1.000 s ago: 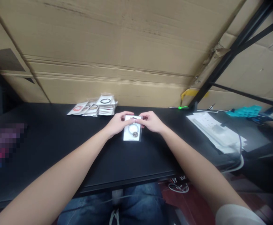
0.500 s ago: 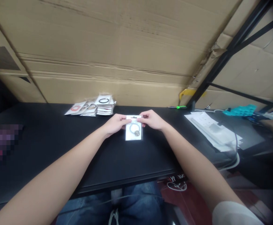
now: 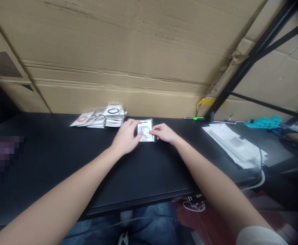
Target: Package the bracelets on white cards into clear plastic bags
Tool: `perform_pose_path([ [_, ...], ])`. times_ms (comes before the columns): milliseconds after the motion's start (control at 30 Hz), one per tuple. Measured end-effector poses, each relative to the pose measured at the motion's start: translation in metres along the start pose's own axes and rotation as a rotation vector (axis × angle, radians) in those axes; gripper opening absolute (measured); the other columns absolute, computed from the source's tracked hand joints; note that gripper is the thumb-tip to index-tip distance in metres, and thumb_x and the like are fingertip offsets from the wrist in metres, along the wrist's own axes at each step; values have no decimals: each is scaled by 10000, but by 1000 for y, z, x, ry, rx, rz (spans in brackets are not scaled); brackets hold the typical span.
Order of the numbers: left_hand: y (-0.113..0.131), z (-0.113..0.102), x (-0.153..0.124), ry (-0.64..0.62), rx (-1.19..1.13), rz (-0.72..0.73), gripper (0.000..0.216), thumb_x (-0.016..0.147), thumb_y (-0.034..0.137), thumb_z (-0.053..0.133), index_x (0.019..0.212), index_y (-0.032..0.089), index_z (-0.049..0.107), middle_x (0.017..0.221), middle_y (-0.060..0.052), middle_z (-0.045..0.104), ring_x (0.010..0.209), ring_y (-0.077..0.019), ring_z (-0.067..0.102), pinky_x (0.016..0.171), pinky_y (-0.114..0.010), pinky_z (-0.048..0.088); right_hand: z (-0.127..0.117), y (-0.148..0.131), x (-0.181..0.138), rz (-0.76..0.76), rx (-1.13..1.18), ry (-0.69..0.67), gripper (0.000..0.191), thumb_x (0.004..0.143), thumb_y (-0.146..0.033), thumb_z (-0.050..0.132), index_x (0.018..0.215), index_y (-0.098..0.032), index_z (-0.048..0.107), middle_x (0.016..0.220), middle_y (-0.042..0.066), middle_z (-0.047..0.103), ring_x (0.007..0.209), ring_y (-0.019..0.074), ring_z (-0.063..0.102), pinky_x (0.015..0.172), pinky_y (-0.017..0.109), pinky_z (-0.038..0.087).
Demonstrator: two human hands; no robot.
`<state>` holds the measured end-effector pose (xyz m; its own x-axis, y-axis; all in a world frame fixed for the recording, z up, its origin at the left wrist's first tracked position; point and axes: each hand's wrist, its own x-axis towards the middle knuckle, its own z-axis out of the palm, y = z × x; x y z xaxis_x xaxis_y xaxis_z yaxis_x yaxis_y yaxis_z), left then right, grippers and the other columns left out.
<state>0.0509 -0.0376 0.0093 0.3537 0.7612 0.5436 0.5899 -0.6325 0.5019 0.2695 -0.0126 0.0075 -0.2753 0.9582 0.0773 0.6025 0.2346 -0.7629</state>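
The clear plastic packet (image 3: 146, 131) lies flat on the black tabletop (image 3: 62, 160), near the far edge and at about 12 o'clock from the person's lap. Its white backing card shows through the glossy film, with a pale ring (image 3: 144, 132) inside, though glare and the fingers hide much of it. The left hand (image 3: 125, 137) is arched over the packet's left side, its fingers curled downward and their tips at or just over the edge. The right hand (image 3: 164, 133) comes in from 3 o'clock, fingers loosely together, with the fingertips (image 3: 152, 132) touching the right side. Neither hand clearly pinches or lifts the packet; how firm the contact is cannot be told.

For a thin, slippery sleeve, light, even fingertip pressure on both sides seems best, as it should steady the film without creasing it.

At 9 o'clock from the packet, just beside the left hand, sits a loose stack of similar packets (image 3: 97, 119). Well off at 3 o'clock lie white papers (image 3: 230, 143). Corrugated cardboard (image 3: 113, 51) rises behind the tabletop.
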Motion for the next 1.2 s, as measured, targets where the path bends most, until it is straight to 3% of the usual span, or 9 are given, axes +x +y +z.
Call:
perform_pose_path([
  [67,8,7,-7,-195,119,135,353,861,387,517,1169,226,577,1200,-88,563,1098,-282,506,924,-446,399,1,3,6,-26,-141,106,269,759,-436,632,698,-179,682,627,28,640,516,116,522,529,259,390],
  [133,10,15,-12,-302,199,157,399,863,447,496,1185,226,576,1249,-108,546,1127,-320,485,911,-480,387,2,6,11,-45,-251,191,279,754,-452,632,707,-185,700,657,38,658,547,130,544,559,272,399],
  [400,-26,18,4,-279,370,-5,534,884,537,407,1237,157,532,1363,-174,469,1236,-347,418,970,-479,330,-12,23,13,-2,-248,206,312,774,-479,605,789,-187,714,712,42,675,609,141,575,615,276,420],
  [567,-25,19,16,-334,435,-59,619,883,574,370,1278,117,506,1390,-201,438,1267,-353,392,987,-475,317,-22,26,26,66,-194,36,265,761,-429,636,772,-174,705,689,31,669,591,124,564,618,258,428],
  [667,-21,18,21,-397,490,-86,655,891,587,328,1318,112,474,1440,-184,378,1308,-345,346,1007,-463,316,-21,27,29,97,-188,46,272,781,-431,618,787,-170,698,673,28,663,583,121,567,605,251,429],
  [800,-22,7,15,-413,431,11,634,902,574,331,1397,181,379,1502,-120,287,1360,-301,278,1036,-436,306,-16,27,18,15,-284,150,259,796,-436,602,807,-195,696,720,26,673,635,138,590,639,263,439],
  [933,-25,-10,1,-495,284,211,512,916,537,360,1324,252,481,1432,-60,417,1315,-242,362,1070,-382,275,-17,21,4,-80,-418,121,256,795,-454,611,864,-221,691,856,44,680,744,168,609,716,297,459],
  [1033,-26,-16,-4,-579,246,234,498,914,535,382,1325,273,481,1427,-47,425,1304,-233,375,1069,-373,278,-17,17,-1,-136,-524,72,378,756,-500,649,1016,-227,669,1030,92,645,938,234,585,818,361,457],
  [1200,-23,-14,-4,-551,269,236,495,916,531,383,1331,275,472,1409,-58,437,1280,-238,392,1046,-383,299,-13,18,0,-151,-570,10,498,756,-543,634,1143,-229,620,1159,128,582,1111,292,498,916,438,424],
])
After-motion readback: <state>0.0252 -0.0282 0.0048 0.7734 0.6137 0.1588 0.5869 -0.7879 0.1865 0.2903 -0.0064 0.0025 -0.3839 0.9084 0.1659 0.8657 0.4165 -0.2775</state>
